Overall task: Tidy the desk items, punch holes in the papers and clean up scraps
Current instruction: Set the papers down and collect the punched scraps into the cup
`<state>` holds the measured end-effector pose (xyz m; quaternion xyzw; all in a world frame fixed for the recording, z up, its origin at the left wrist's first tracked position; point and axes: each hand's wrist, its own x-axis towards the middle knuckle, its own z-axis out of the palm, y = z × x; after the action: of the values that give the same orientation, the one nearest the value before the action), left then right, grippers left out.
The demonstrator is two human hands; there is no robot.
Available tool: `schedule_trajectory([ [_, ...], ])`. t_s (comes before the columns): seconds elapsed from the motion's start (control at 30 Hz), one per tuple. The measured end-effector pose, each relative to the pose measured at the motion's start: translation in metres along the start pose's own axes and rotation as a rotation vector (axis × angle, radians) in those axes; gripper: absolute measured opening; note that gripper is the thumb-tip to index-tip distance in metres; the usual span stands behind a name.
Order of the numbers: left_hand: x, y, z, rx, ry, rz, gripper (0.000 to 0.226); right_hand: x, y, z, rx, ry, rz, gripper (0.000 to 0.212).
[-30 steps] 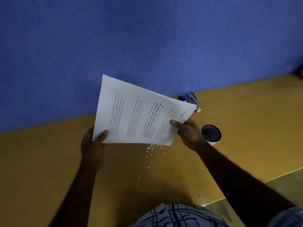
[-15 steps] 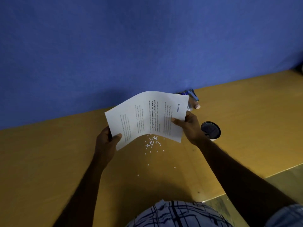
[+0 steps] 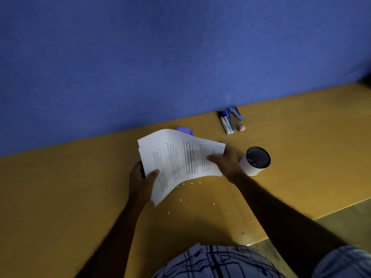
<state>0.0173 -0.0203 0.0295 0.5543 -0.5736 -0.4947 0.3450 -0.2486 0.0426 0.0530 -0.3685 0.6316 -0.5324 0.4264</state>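
Observation:
Both hands hold a thin stack of printed white papers (image 3: 180, 159) low over the yellow desk (image 3: 60, 197). My left hand (image 3: 141, 181) pinches the stack's left edge, thumb on top. My right hand (image 3: 226, 162) pinches its right edge. The sheets bow upward in the middle. Small white punch scraps (image 3: 191, 183) lie scattered on the desk just below the papers' near edge. A purple hole punch (image 3: 184, 131) peeks out behind the papers, by the blue partition.
A white cup with a dark lid (image 3: 256, 161) stands right beside my right hand. Markers (image 3: 226, 123), a blue stapler (image 3: 236, 113) and a pink eraser (image 3: 242, 127) lie against the blue partition (image 3: 160, 57). The desk's front edge runs at lower right.
The papers have come down from a raised, spread position to low over the desk. My hands moved closer together, bowing the sheets. The hole punch now shows behind them.

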Motion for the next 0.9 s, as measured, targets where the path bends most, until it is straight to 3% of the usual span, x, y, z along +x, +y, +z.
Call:
schedule_trajectory([
  [0.13,-0.001,0.003,0.005,0.034,0.013,0.017,0.029,-0.001,0.0,0.003,-0.033,0.022,-0.027,0.023],
  [0.33,-0.005,0.006,-0.006,0.032,0.076,0.059,0.037,-0.005,-0.014,-0.007,0.014,0.035,-0.089,0.024],
  [0.5,-0.011,-0.008,-0.007,-0.025,0.012,-0.001,0.046,-0.014,-0.007,-0.005,-0.043,0.05,-0.087,0.026],
  [0.7,-0.015,-0.002,-0.006,-0.044,0.091,-0.014,0.04,-0.02,-0.005,-0.004,-0.006,0.054,-0.16,0.02],
  [0.9,-0.016,-0.008,-0.004,-0.057,0.14,-0.047,0.041,-0.016,0.008,-0.003,-0.024,0.055,-0.058,0.013],
])
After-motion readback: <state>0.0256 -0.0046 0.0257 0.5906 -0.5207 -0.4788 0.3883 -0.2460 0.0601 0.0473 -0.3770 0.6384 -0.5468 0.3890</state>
